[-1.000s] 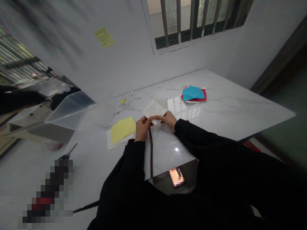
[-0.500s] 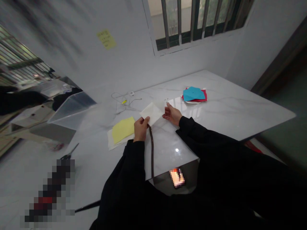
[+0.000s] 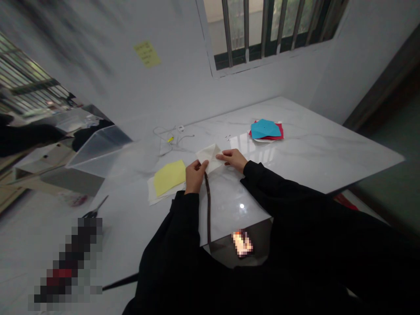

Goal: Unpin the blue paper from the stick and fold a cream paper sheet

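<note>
A small white paper envelope (image 3: 210, 153) is tilted above the table between my two hands. My left hand (image 3: 194, 175) pinches its lower left edge, thumb on top. My right hand (image 3: 233, 159) is closed on its right side, with thumb and forefinger on the paper near the flap; the tips of the other fingers are partly hidden. Beside my left hand lies a yellow sheet (image 3: 169, 178) on top of white ones. A brown strap (image 3: 208, 210) runs from under my left hand to the table's front edge.
Blue, red and white envelopes (image 3: 265, 129) are stacked at the back right. Several tiny bits (image 3: 227, 138) lie behind my right hand. A thin cable (image 3: 177, 139) is near the wall. Scissors (image 3: 93, 213) and a clear plastic bin (image 3: 98, 151) are on the left.
My right hand has moved left and closed on the envelope's right side. The envelope has shifted slightly right and its flap is being pressed, while my left hand keeps its hold.
</note>
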Motion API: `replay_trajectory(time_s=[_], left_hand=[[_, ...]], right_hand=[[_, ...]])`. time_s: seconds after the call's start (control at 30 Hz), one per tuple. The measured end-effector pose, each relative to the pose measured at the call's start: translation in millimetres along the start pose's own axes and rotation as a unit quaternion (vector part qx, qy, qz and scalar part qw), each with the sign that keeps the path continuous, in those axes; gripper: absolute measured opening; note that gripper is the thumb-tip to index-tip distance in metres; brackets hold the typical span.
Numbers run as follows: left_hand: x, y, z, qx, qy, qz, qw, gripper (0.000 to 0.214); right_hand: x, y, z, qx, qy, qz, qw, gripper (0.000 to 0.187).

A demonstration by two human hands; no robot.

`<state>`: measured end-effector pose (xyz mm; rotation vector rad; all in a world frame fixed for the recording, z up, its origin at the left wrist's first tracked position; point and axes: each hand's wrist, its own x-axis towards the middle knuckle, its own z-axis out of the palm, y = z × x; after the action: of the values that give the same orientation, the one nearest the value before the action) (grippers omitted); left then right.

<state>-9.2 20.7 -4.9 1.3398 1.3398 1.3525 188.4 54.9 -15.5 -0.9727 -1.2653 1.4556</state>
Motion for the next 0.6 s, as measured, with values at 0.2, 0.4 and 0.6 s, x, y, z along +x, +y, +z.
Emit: replay_trajectory(time_s=[0.2,0.4,0.6], left_hand=[[-2.6,3.7,1.1,0.000,0.007,0.001,1.000,0.049],[-4.7,7.8,0.6,0.023,0.003,0.005,1.000,0.038],[-4.1,6.7,0.7,0.015,-0.004,0.007,1.000,0.039]], right_hand=[[-0.7,-2.4,0.0,-0.018,0.000,-0.014,1.000,0.034],[1.6,0.4,-0.6,-0.021,-0.007,-0.026,0.999,0.037],[2.8,2.9,-0.6,-0.021,-0.006,-0.033,0.999,0.049]])
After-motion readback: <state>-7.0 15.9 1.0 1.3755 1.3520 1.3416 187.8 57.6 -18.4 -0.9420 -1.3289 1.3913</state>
